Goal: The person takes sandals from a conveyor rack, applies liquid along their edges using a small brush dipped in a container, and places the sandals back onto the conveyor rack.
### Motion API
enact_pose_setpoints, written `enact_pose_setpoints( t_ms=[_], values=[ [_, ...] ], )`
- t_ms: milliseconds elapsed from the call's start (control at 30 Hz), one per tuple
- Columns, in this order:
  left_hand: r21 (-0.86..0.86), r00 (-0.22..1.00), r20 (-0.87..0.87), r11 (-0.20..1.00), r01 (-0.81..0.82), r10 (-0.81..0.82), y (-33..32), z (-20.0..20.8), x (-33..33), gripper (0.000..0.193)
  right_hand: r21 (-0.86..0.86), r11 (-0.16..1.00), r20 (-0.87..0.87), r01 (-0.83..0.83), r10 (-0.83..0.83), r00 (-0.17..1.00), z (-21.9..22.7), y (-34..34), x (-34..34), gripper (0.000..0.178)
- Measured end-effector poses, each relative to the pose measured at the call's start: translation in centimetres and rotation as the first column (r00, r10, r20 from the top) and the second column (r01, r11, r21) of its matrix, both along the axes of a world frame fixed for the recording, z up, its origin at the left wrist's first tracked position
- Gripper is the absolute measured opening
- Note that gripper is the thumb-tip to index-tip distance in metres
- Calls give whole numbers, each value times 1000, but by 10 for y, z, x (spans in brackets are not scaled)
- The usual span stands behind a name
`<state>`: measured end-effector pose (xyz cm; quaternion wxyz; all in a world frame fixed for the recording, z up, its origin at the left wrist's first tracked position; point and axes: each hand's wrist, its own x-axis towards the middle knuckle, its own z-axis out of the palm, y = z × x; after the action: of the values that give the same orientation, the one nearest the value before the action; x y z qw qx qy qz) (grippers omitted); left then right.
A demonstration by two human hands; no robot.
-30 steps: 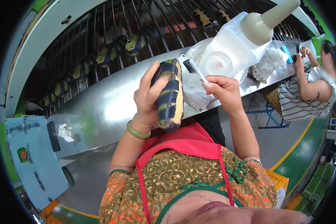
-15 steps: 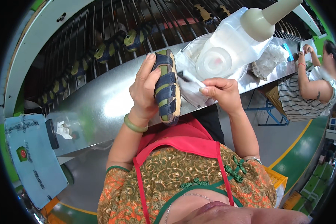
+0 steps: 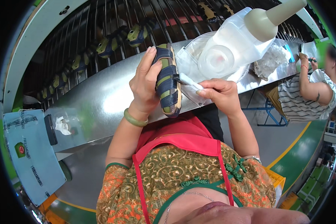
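Note:
My left hand [image 3: 143, 87] is closed around a navy and green strappy sandal [image 3: 167, 83], held on end above the metal table's front edge. Its tan sole edge faces right. In my right hand [image 3: 224, 96], a slim white tool [image 3: 189, 81] with a dark tip is pinched between thumb and fingers. That tip touches the sandal's right side, at the straps; I cannot make out its exact kind. Just beyond the tool stands a big translucent bottle [image 3: 227, 44] with a beige nozzle cap, beside clear plastic sheeting.
Behind the metal table [image 3: 89, 100] runs a rack of bars [image 3: 119, 48] carrying several similar sandals [image 3: 107, 45]. White fluffy wadding [image 3: 271, 59] lies right of the bottle. At left are a crumpled tissue [image 3: 62, 126], a dark flat slab [image 3: 51, 129] and a blue box [image 3: 33, 156]. A co-worker [image 3: 310, 89] sits at far right.
The sandal has risen slightly away from my body in my left hand. The white tool has turned in my right fingers, and its dark tip now meets the sandal's side.

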<state>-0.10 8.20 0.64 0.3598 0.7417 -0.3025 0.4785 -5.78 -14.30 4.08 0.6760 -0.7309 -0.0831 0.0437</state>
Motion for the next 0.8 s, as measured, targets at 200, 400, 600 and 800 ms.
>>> enact_pose_setpoints(
  t_ms=[200,400,600,800],
  values=[
    [31,1000,-27,999,6,-5,5,0,2,49,-50,998,-99,32,-37,994,1,-1,-4,14],
    [25,997,-80,999,-21,22,7,-4,0,48,-104,994,31,-38,42,999,-11,-3,-5,16],
    [0,973,-226,999,54,-53,5,-1,-7,48,-16,1000,39,-7,8,999,5,6,-2,16],
    [-42,922,-376,996,85,-94,9,-3,-12,47,-131,991,49,-31,38,998,-11,-2,-3,16]
  ],
)
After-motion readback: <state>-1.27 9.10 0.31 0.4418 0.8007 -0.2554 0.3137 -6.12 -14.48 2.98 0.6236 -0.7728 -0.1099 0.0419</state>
